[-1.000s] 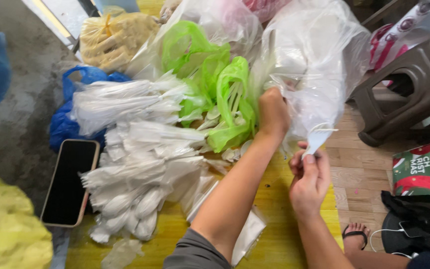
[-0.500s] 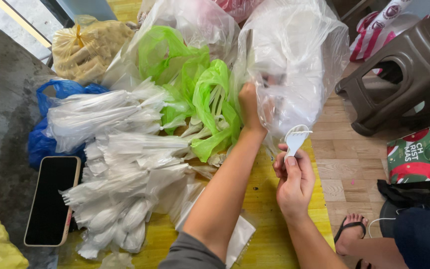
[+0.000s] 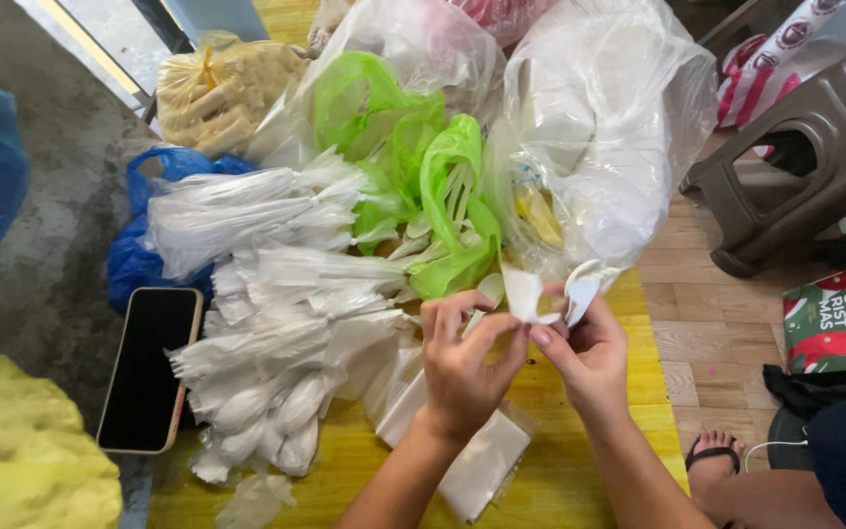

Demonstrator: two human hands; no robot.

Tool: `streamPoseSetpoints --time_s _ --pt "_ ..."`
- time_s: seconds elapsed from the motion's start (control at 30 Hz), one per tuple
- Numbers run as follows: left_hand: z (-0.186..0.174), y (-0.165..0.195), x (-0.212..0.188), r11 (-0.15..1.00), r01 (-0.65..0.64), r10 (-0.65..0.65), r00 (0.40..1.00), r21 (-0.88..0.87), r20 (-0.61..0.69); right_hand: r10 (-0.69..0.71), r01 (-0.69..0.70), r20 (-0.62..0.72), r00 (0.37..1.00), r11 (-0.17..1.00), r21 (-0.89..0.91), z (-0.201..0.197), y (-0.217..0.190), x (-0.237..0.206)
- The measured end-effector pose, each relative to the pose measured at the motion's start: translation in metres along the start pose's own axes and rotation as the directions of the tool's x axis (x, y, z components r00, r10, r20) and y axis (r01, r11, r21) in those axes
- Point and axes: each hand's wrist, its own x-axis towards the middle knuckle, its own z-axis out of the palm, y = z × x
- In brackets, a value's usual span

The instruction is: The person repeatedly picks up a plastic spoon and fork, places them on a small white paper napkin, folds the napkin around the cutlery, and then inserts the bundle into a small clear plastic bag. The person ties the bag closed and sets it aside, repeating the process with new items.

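Note:
My left hand (image 3: 462, 362) and my right hand (image 3: 585, 348) meet over the yellow table (image 3: 580, 470), both pinching a small clear plastic bag (image 3: 545, 292) between their fingertips. Just behind them stands a big clear plastic bag (image 3: 599, 137) holding white items. A green plastic bag (image 3: 443, 191) with white plastic cutlery in it lies to the left of it. Left of my hands is a heap of clear packets with white plastic spoons (image 3: 276, 313). A flat stack of clear bags (image 3: 482, 465) lies under my left wrist.
A black phone (image 3: 149, 367) lies at the table's left edge. A blue bag (image 3: 144, 250), a yellow bag of pale sticks (image 3: 222, 88) and a yellow bag (image 3: 17, 451) sit to the left. A brown plastic stool (image 3: 805, 157) stands on the right; a sandalled foot (image 3: 712, 465) shows below.
My left hand has come back from the big clear bag down to my right hand. Both now hold the small clear bag near the table.

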Motion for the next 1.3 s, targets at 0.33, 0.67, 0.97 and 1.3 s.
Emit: streamPoseSetpoints --time_s 0.33,0.67,0.97,1.3 --pt "-0.051 -0.033 0.007 0.786 0.413 -0.071 0.800 -0.461 0.595 0.264 -0.369 0.340 0.903 0.881 0.295 -0.037 0.016 0.006" --pt "-0.041 -0.030 -0.022 0.786 0.494 -0.107 0.699 -0.370 0.707 0.410 -0.424 0.111 0.905 0.890 0.170 -0.041 0.021 0.019" --pt "-0.055 -0.040 -0.022 0.696 0.625 -0.326 0.713 -0.354 0.620 0.226 0.135 0.388 0.893 0.691 -0.711 -0.016 -0.027 0.021" --pt "-0.042 -0.033 -0.027 0.748 0.639 -0.533 0.740 -0.180 0.410 0.089 0.350 0.483 0.871 0.578 -0.737 0.018 -0.037 0.018"
